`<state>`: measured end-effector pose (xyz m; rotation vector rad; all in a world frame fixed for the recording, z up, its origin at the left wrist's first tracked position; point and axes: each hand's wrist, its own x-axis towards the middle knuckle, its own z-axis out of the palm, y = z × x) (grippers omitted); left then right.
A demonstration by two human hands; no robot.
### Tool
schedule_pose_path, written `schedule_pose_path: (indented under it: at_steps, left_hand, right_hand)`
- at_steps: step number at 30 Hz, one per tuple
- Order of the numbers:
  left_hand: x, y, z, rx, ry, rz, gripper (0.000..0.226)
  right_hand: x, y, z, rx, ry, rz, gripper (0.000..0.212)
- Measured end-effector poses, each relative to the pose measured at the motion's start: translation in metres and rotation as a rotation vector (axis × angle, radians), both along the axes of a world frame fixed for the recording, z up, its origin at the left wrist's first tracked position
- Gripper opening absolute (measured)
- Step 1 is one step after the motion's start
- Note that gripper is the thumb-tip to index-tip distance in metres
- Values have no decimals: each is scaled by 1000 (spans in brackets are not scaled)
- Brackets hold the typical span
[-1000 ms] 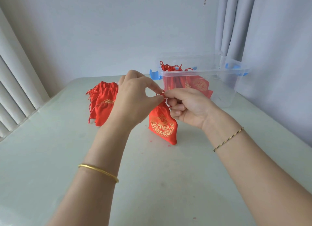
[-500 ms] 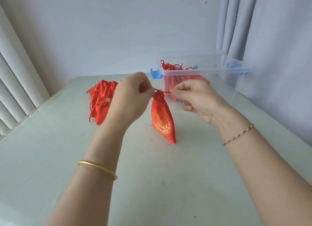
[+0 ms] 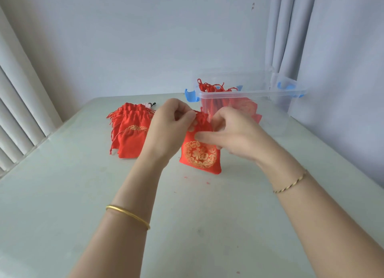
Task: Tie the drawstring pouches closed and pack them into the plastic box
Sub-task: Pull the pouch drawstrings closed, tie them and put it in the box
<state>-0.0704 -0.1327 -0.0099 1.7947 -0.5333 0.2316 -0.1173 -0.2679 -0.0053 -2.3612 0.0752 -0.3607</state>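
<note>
A red drawstring pouch (image 3: 200, 153) with a gold emblem hangs upright over the table, its gathered neck between both hands. My left hand (image 3: 168, 128) pinches the cord at the neck from the left. My right hand (image 3: 230, 132) grips the neck and upper body from the right, thumb across the front. A pile of red pouches (image 3: 129, 130) lies on the table to the left. The clear plastic box (image 3: 276, 95) with blue clips stands behind, with several red pouches inside it.
The pale green table (image 3: 187, 225) has small red fluff specks under the pouch. A wall stands behind, blinds run along the left, and a grey curtain hangs at the right behind the box.
The hands pulled the cord taut sideways half a second ago; now they have closed back together on the neck, and the pouch has turned its emblem face toward me.
</note>
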Motion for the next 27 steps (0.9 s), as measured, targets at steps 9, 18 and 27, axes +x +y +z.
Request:
schedule_pose_path:
  at_steps: [9, 18, 27]
  left_hand:
    - [14, -30, 29, -193, 75, -56, 10]
    - [64, -48, 3, -182, 120, 264, 23]
    - [98, -21, -29, 44, 55, 413, 22]
  right_hand:
    - [6, -47, 49, 215, -164, -136, 18]
    - [105, -115, 106, 49, -382, -474, 18]
    - [150, -125, 45, -228, 215, -426, 21]
